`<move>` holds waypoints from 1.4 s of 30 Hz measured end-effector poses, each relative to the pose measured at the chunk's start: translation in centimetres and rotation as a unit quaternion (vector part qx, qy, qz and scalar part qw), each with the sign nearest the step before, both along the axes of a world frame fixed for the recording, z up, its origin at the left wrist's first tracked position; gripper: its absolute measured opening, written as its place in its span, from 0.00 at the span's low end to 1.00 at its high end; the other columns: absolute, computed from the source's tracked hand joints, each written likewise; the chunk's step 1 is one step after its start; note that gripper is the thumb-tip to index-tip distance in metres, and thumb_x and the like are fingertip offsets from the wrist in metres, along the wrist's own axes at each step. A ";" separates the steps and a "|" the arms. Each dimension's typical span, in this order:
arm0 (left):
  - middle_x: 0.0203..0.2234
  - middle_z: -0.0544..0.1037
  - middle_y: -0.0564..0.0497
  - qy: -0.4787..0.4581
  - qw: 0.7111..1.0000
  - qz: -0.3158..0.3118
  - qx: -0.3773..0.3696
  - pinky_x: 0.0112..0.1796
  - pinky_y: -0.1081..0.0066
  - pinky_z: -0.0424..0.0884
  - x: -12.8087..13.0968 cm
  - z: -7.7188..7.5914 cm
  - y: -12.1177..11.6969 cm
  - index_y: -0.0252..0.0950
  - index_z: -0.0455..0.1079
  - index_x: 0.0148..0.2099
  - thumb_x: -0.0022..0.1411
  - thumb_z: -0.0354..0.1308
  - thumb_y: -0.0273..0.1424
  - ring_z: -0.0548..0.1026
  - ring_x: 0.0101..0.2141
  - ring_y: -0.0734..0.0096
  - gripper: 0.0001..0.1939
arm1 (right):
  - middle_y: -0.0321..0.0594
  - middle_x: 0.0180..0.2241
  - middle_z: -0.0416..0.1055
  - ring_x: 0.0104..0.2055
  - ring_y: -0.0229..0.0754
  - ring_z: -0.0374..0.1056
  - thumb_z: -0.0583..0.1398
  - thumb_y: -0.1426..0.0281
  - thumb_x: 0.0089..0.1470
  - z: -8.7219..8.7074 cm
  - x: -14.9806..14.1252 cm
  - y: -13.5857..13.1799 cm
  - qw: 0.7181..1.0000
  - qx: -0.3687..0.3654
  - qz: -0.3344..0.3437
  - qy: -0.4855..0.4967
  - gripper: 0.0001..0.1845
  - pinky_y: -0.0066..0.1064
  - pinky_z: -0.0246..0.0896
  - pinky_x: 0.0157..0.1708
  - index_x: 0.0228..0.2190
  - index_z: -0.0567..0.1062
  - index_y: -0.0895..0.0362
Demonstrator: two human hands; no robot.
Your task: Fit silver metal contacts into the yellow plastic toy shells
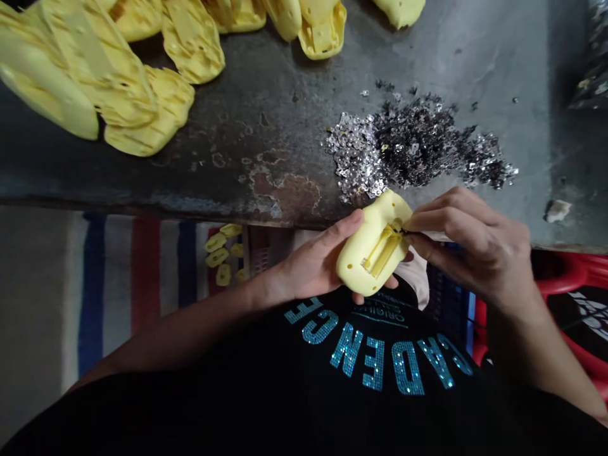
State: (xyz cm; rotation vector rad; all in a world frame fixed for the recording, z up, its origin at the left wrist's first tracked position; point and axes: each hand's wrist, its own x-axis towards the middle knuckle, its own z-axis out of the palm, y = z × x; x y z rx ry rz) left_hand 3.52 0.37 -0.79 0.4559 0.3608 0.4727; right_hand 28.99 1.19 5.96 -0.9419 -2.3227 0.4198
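My left hand point(316, 263) is wrapped round a yellow plastic shell point(365, 237), held just in front of the table's near edge with its open slot facing up. My right hand point(468, 237) is pinched at the upper end of that slot, its fingertips pressed together on a tiny dark piece I cannot make out. Right behind the shell, a heap of small shiny metal pieces point(413, 145) lies on the grey table point(266, 114).
Several more yellow plastic shells point(118, 82) are piled at the table's far left and along its back edge. Below the table a striped sack point(137, 272) holds a few small yellow parts point(223, 253). A red crate point(570, 285) stands at the right.
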 end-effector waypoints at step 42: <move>0.58 0.88 0.37 0.026 0.999 0.016 0.010 0.24 0.70 0.81 0.5 0.2 -0.7 0.46 0.67 0.80 0.73 0.60 0.68 0.91 0.47 0.44 0.47 | 0.41 0.43 0.86 0.40 0.47 0.78 0.67 0.76 0.72 0.7 -0.4 -1.5 0.996 0.051 0.005 -0.079 0.13 0.42 0.77 0.41 0.54 0.81 0.49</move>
